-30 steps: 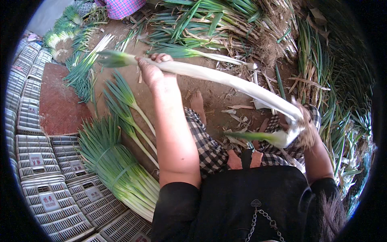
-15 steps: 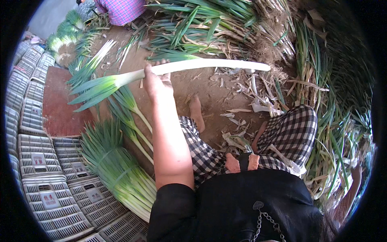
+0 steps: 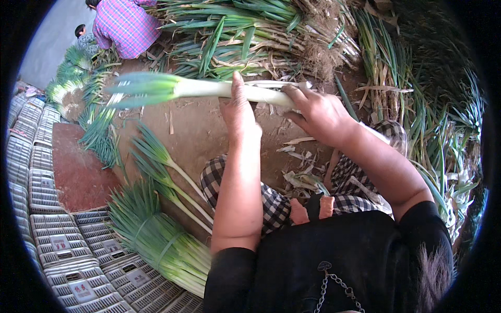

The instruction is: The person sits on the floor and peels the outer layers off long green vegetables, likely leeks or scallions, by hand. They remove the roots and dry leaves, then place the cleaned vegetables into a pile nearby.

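I hold one long green onion [image 3: 198,87] level in front of me, white stalk to the right, green leaves pointing left. My left hand [image 3: 239,116] grips the white stalk near its middle. My right hand [image 3: 318,112] closes around the stalk's root end, fingers wrapped over it. Two cleaned green onions [image 3: 166,175] lie on the dirt below, beside my left forearm. A tied bundle of cleaned green onions [image 3: 156,237] rests at the lower left.
A big heap of uncleaned green onions [image 3: 250,36] lies ahead, more stalks [image 3: 433,135] to the right. White plastic crates [image 3: 68,250] line the left. A person in a plaid shirt [image 3: 128,23] crouches at the far upper left. Peeled husks [image 3: 302,180] litter the ground.
My right hand came back up from the right side and took hold of the stalk's root end. The onion moved higher and farther forward; earlier only the left hand held it.
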`<state>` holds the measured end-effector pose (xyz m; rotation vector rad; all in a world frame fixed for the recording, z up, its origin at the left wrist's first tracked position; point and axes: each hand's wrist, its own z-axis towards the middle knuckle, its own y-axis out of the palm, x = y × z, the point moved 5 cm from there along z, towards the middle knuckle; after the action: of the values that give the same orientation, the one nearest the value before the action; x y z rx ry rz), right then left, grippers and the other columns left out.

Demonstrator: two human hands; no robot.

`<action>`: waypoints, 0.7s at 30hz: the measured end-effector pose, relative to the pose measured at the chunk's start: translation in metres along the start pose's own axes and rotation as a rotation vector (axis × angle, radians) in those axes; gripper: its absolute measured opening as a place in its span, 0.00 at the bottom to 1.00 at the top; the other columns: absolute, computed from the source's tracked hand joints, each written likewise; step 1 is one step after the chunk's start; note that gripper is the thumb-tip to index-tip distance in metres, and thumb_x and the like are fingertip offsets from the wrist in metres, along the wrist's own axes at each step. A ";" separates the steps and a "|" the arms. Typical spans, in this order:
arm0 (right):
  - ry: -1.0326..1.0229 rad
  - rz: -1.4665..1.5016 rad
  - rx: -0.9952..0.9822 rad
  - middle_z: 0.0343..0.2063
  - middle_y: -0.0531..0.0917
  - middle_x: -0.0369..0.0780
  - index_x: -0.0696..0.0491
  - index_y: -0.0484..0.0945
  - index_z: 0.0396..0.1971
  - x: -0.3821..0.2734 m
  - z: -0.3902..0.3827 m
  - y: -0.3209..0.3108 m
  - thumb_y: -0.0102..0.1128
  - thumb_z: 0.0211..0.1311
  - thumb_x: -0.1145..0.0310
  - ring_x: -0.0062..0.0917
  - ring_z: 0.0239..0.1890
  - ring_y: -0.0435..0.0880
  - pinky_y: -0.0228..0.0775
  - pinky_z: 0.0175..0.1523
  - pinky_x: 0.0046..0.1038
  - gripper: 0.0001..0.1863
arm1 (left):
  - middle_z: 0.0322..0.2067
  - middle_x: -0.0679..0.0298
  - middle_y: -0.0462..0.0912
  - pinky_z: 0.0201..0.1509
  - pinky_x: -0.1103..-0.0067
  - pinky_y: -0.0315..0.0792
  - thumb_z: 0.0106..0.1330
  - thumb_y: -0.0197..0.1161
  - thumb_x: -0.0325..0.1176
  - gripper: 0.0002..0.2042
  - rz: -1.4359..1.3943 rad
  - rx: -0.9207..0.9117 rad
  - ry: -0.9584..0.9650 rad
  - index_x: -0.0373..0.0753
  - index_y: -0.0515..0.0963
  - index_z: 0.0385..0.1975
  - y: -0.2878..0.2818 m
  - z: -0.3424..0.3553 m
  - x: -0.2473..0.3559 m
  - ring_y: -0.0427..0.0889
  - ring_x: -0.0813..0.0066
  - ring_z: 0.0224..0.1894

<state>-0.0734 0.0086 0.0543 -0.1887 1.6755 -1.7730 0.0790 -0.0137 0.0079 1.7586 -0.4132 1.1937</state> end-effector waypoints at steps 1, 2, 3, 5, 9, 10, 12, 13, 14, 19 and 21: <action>-0.022 0.016 -0.068 0.24 0.75 0.48 0.55 0.59 0.48 -0.003 0.007 0.007 0.50 0.52 0.62 0.40 0.25 0.76 0.68 0.30 0.35 0.24 | 0.34 0.58 0.70 0.39 0.78 0.70 0.56 0.55 0.41 0.20 -0.039 -0.044 -0.029 0.31 0.61 0.40 -0.002 0.002 0.000 0.72 0.73 0.36; -0.006 0.085 -0.124 0.23 0.75 0.48 0.56 0.59 0.48 -0.010 0.010 0.011 0.48 0.53 0.62 0.40 0.25 0.76 0.67 0.30 0.35 0.23 | 0.33 0.58 0.70 0.37 0.78 0.72 0.57 0.53 0.40 0.20 -0.081 -0.077 -0.054 0.30 0.59 0.39 -0.006 0.002 0.004 0.72 0.72 0.35; 0.021 0.146 -0.184 0.21 0.75 0.48 0.57 0.59 0.48 -0.011 0.010 0.014 0.47 0.54 0.62 0.40 0.25 0.76 0.67 0.30 0.35 0.23 | 0.31 0.57 0.69 0.36 0.78 0.73 0.58 0.52 0.39 0.18 -0.077 -0.110 -0.061 0.30 0.58 0.39 -0.004 -0.002 0.009 0.73 0.71 0.34; -0.017 0.311 -0.230 0.17 0.75 0.46 0.60 0.58 0.48 -0.010 0.010 0.022 0.40 0.58 0.62 0.36 0.20 0.75 0.67 0.27 0.31 0.21 | 0.30 0.56 0.68 0.36 0.76 0.74 0.59 0.51 0.37 0.17 -0.128 -0.206 -0.091 0.31 0.58 0.38 0.003 -0.011 0.023 0.74 0.68 0.32; -0.097 0.739 -0.144 0.12 0.73 0.44 0.62 0.65 0.40 -0.011 0.004 0.024 0.35 0.61 0.60 0.30 0.14 0.73 0.65 0.22 0.28 0.20 | 0.30 0.55 0.69 0.39 0.74 0.74 0.58 0.52 0.35 0.15 -0.097 -0.322 -0.090 0.31 0.59 0.38 0.005 -0.011 0.032 0.75 0.67 0.33; 0.005 0.840 -0.240 0.12 0.73 0.42 0.61 0.65 0.38 -0.003 0.002 0.032 0.33 0.61 0.58 0.26 0.13 0.72 0.64 0.20 0.24 0.20 | 0.30 0.55 0.70 0.39 0.74 0.74 0.58 0.52 0.34 0.15 -0.105 -0.348 -0.092 0.31 0.59 0.37 0.006 -0.012 0.033 0.75 0.67 0.33; 0.202 1.048 -0.430 0.12 0.73 0.38 0.60 0.67 0.33 0.005 -0.002 0.042 0.31 0.61 0.56 0.17 0.11 0.70 0.63 0.17 0.18 0.21 | 0.30 0.55 0.71 0.40 0.73 0.74 0.58 0.52 0.34 0.14 -0.110 -0.397 -0.086 0.32 0.59 0.37 0.007 -0.014 0.039 0.75 0.66 0.34; 0.246 1.131 -0.374 0.12 0.73 0.37 0.58 0.67 0.27 0.004 -0.002 0.040 0.30 0.61 0.54 0.16 0.09 0.69 0.62 0.15 0.15 0.22 | 0.30 0.55 0.72 0.40 0.73 0.73 0.58 0.52 0.33 0.14 -0.121 -0.416 -0.103 0.32 0.60 0.37 0.007 -0.014 0.040 0.75 0.65 0.34; 0.287 1.123 -0.396 0.12 0.73 0.37 0.58 0.67 0.27 0.005 0.000 0.043 0.30 0.62 0.54 0.16 0.09 0.70 0.62 0.15 0.16 0.22 | 0.30 0.55 0.72 0.40 0.72 0.73 0.57 0.52 0.33 0.14 -0.097 -0.418 -0.097 0.32 0.60 0.37 0.007 -0.014 0.039 0.75 0.65 0.34; 0.438 1.091 -0.374 0.13 0.73 0.37 0.59 0.67 0.28 0.016 0.002 0.044 0.34 0.61 0.56 0.17 0.10 0.71 0.65 0.15 0.17 0.20 | 0.31 0.54 0.73 0.39 0.73 0.73 0.57 0.53 0.33 0.14 -0.076 -0.389 -0.109 0.33 0.60 0.37 0.008 -0.012 0.034 0.76 0.64 0.33; 0.302 0.931 -0.190 0.17 0.75 0.39 0.62 0.68 0.34 0.026 0.001 0.040 0.38 0.60 0.57 0.18 0.17 0.75 0.68 0.22 0.19 0.20 | 0.31 0.53 0.72 0.39 0.72 0.73 0.57 0.53 0.33 0.14 -0.037 -0.360 -0.077 0.32 0.59 0.38 0.008 -0.011 0.033 0.76 0.63 0.33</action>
<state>-0.0779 -0.0040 0.0083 0.7034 1.7133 -0.9615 0.0831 -0.0015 0.0411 1.4954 -0.5995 0.9591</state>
